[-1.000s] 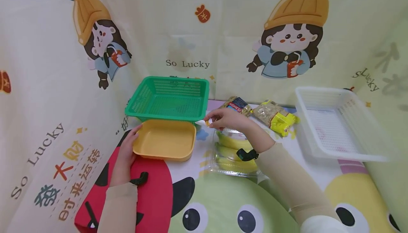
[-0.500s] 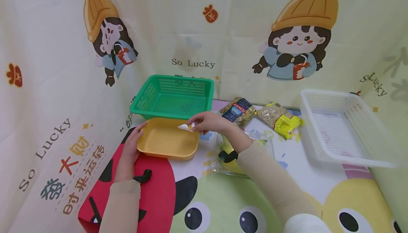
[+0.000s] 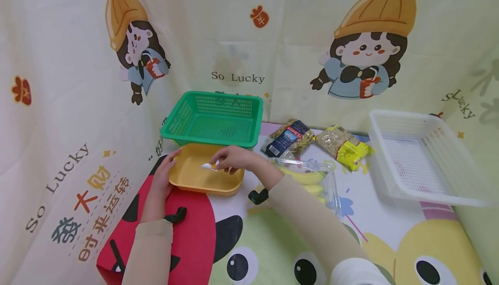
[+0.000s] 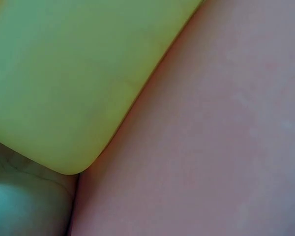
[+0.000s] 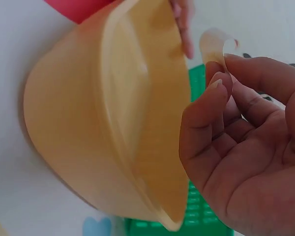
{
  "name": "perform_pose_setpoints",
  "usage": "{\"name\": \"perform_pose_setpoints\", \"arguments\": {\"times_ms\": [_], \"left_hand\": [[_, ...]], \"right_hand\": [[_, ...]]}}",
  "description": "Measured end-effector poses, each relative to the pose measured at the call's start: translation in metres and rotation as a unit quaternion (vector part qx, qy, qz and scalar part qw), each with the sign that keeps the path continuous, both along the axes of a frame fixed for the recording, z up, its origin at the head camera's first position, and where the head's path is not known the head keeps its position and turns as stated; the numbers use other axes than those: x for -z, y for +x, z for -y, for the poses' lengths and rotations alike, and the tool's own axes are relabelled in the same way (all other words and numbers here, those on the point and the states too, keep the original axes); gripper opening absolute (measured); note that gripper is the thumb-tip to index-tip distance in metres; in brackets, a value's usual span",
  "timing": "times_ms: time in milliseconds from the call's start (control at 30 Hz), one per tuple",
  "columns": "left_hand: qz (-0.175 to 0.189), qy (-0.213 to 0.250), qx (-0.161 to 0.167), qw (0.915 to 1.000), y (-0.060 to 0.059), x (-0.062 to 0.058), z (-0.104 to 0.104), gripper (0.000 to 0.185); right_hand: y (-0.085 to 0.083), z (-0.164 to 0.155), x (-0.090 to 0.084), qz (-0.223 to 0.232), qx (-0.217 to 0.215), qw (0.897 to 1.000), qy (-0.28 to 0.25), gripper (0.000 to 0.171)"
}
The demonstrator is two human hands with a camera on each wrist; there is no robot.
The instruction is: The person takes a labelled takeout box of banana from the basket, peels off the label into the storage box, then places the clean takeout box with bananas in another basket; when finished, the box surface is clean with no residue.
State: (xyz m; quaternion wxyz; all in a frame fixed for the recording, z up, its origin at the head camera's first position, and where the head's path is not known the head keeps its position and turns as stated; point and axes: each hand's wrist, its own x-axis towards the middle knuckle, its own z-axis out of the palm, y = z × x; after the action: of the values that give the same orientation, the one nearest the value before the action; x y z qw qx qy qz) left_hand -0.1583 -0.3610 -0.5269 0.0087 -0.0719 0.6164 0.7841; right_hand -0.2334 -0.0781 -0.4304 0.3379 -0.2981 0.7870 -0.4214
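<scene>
Right hand (image 3: 233, 158): held over the inside of the yellow tray (image 3: 195, 176), its thumb and fingertips (image 5: 221, 81) pinching a small white slip (image 3: 206, 166); in the right wrist view the slip (image 5: 214, 44) curls upward from the pinch.
Left hand (image 3: 165, 176): rests against the tray's left rim, thumb along the edge and fingers straight; in the left wrist view only a part of the palm (image 4: 24, 196) shows beside the tray's rounded corner (image 4: 64, 98).
Yellow tray: shallow, square with rounded corners, standing on the table (image 3: 374, 215) toward its far left corner, partly on the red cartoon figure (image 3: 191, 237) printed on the table cover.
Green basket (image 3: 214, 118): just behind the tray, against the back curtain; whether the two touch cannot be told.
Clear box of bananas (image 3: 312, 179): just right of the tray, partly behind the right forearm.
Blue pasta packet (image 3: 288, 137): behind the banana box, near the table's far edge.
Yellow packet (image 3: 345, 145): just right of the blue packet.
White basket (image 3: 417, 155): at the table's far right corner, well apart from the tray.
Curtain (image 3: 234, 38): printed with cartoon girls and the words "So Lucky", enclosing the table at back and sides.
</scene>
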Motion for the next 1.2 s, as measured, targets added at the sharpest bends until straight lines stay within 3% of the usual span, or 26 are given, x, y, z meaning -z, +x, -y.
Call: {"name": "perform_pose_setpoints", "arguments": {"times_ms": [400,733,1200], "left_hand": [[0.012,-0.002,-0.01,0.9999,-0.003,0.003,-0.003,0.049],[0.021,-0.013,-0.018,0.9995,-0.002,0.002,-0.003,0.047],[-0.003,-0.007,-0.02,0.9998,-0.004,0.005,-0.002,0.047]], "right_hand": [[-0.005,0.032,0.014,0.004,-0.006,1.0,0.026,0.017],[-0.014,0.043,0.023,0.024,0.013,0.999,0.04,0.017],[-0.016,0.05,0.02,-0.014,0.019,0.996,0.082,0.017]]}}
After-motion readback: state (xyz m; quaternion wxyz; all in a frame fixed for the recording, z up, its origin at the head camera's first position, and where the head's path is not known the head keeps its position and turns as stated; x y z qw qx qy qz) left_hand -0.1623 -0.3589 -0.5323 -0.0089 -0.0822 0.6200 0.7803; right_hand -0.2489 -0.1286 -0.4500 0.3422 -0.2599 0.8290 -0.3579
